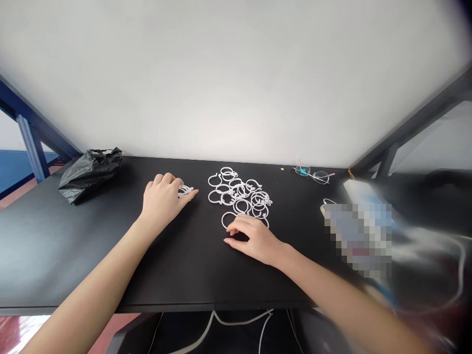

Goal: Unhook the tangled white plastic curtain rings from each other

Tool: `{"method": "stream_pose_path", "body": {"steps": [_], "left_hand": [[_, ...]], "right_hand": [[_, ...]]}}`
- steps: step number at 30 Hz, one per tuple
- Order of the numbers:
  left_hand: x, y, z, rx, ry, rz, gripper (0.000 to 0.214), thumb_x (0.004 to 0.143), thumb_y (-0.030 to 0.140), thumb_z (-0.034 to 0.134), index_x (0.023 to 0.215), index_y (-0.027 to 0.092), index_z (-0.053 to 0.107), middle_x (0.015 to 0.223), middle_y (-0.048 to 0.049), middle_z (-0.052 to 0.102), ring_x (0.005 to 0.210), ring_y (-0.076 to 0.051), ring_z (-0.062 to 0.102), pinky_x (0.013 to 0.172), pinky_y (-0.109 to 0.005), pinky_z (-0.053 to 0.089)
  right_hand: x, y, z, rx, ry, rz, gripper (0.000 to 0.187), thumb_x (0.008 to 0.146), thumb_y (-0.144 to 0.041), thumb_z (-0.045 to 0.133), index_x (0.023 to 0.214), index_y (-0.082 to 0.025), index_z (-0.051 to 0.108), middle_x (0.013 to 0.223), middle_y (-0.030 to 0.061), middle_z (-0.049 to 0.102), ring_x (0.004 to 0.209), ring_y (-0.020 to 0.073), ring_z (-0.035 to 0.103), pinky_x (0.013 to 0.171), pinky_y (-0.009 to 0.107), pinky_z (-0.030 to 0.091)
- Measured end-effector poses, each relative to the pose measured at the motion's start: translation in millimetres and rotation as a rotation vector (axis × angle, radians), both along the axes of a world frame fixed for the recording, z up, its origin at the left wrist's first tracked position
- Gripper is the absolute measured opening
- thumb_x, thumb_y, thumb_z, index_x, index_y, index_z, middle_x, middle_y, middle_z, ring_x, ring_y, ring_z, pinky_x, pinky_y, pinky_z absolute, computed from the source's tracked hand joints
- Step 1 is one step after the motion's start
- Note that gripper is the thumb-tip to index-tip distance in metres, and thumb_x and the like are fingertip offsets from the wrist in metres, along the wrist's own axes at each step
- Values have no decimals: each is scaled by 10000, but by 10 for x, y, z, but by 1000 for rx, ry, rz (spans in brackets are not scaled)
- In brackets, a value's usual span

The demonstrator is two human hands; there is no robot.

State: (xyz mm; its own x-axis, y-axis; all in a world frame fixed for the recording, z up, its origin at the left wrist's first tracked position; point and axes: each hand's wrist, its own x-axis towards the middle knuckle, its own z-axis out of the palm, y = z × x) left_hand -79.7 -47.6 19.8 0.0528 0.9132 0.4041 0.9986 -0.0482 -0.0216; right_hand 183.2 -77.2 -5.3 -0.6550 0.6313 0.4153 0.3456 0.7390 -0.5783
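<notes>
A loose pile of several white plastic rings (240,193) lies on the black table (110,255) near the wall. My left hand (164,199) rests to the left of the pile, its fingers curled over a small bunch of white rings (185,191). My right hand (254,238) sits at the near edge of the pile, fingers bent, with the fingertips pinching one single white ring (229,220) that lies flat on the table.
A crumpled black plastic bag (88,173) lies at the back left. A pair of glasses (312,173) sits at the back right by the wall. A blurred-out object (357,236) and white cables (453,265) lie at the right.
</notes>
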Motion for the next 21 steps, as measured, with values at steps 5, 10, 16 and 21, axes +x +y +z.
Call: {"method": "stream_pose_path", "body": {"steps": [5, 10, 16, 21], "left_hand": [[-8, 9, -51, -57, 30, 13, 451, 913, 513, 472, 905, 146, 734, 958, -143, 657, 899, -320, 574, 699, -391, 425], [-22, 17, -86, -114, 78, 22, 429, 931, 453, 442, 943, 132, 727, 991, -153, 661, 913, -322, 583, 658, -373, 432], [-5, 9, -85, -170, 104, 63, 451, 945, 454, 431, 1040, 111, 708, 1048, -156, 660, 953, -327, 589, 689, -375, 442], [-4, 11, -97, -96, 93, 52, 515, 956, 505, 400, 1111, 95, 672, 1090, -174, 649, 974, -347, 584, 744, -397, 435]], "right_hand": [[17, 10, 23, 52, 17, -40, 96, 838, -134, 674, 882, -192, 611, 879, 48, 654, 807, 185, 614, 742, 324, 539], [24, 25, 29, 19, -42, -69, 139, 804, -110, 709, 879, -185, 618, 859, 43, 662, 826, 197, 593, 742, 331, 526], [10, 17, 16, -19, -26, -51, 127, 843, -63, 630, 840, -188, 611, 815, 32, 653, 806, 183, 564, 736, 309, 506], [-4, 16, 18, 12, 12, -28, 160, 873, -58, 575, 798, -197, 596, 752, 19, 642, 758, 172, 543, 705, 290, 490]]}}
